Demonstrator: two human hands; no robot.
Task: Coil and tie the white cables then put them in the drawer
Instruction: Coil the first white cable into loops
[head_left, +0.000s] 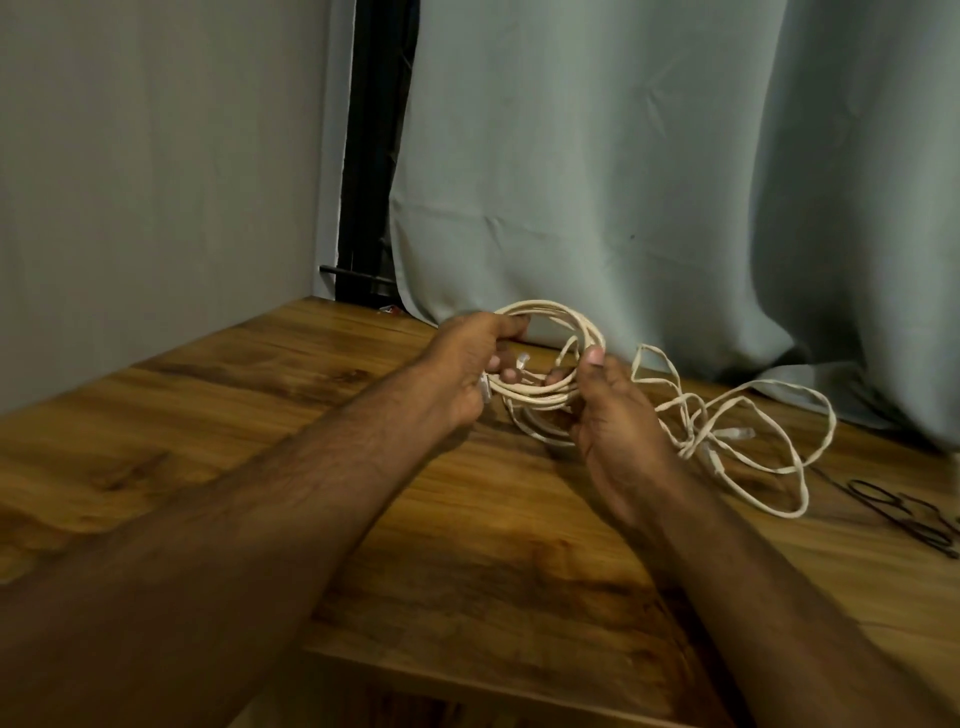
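A coiled white cable (550, 312) is held a little above the wooden table (260, 415), near its back edge. My left hand (470, 364) grips the coil's left side, with a clear plug end near its fingers. My right hand (618, 410) grips the coil's right side, thumb up against the loops. A second white cable (753, 447) lies loose and tangled on the table to the right, its plugs showing near the middle of the tangle. No drawer is in view.
A grey-green curtain (675, 182) hangs behind the table and drapes onto its back edge. A grey wall (156, 182) stands at the left. Dark wire ties (904, 519) lie at the table's right edge. The table's front edge runs below my forearms.
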